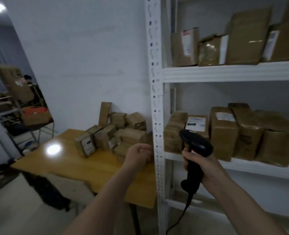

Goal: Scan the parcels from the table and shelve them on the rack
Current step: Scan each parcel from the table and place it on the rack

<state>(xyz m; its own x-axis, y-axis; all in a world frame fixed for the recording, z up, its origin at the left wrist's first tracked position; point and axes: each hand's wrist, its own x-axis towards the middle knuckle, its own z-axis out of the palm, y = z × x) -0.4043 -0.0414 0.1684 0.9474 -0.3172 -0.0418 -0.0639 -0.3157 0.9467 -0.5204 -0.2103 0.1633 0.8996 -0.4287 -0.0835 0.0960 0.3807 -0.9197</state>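
Right hand (pixel 203 167) gripped black scanner (pixel 193 155) by its handle before the rack (pixel 157 116); left hand (pixel 137 156), fingers curled, hovered at brown parcels (pixel 116 133) on the tabletop (pixel 82 165); whether it held one, unclear.

This looks like a small parcel room, the kind of back room where packages are sorted and stored. A tall white metal rack (pixel 231 73) has 2 shelves full of brown boxes with paper labels (pixel 223 133), and more brown parcels (pixel 123 133) sit in a pile on a yellow wooden table (pixel 89 167) by the plain white wall (pixel 82 56). A hand (pixel 206 168) holds a black barcode scanner (pixel 193 155) with a cord, and more boxes and shelves (pixel 21 99) show through a doorway on the left.
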